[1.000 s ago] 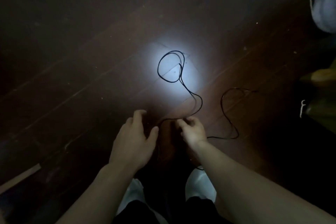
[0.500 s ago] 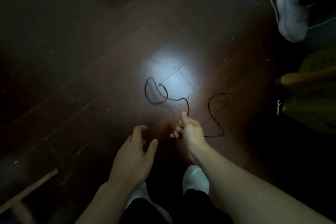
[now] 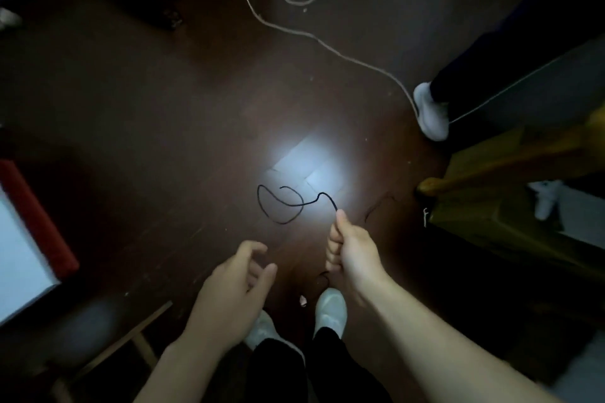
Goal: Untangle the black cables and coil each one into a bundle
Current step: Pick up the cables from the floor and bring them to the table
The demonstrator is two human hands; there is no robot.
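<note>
Left hand [image 3: 235, 285] is held free above the floor [image 3: 163, 141], fingers loosely spread, nothing gripped. The black cable [image 3: 294, 205] is laid ahead in a loose loop on the lit patch, its run rising to the right hand [image 3: 352, 252], where it is clamped in curled fingers under the thumb with a short tail dangling below the fist. Judged next: slack should be fed into the left hand in even turns and the loop lifted rather than dragged so no knot is tightened; a faint second black strand [image 3: 373, 208] is seen right of the fist, link unclear, and no container can be made out.
</note>
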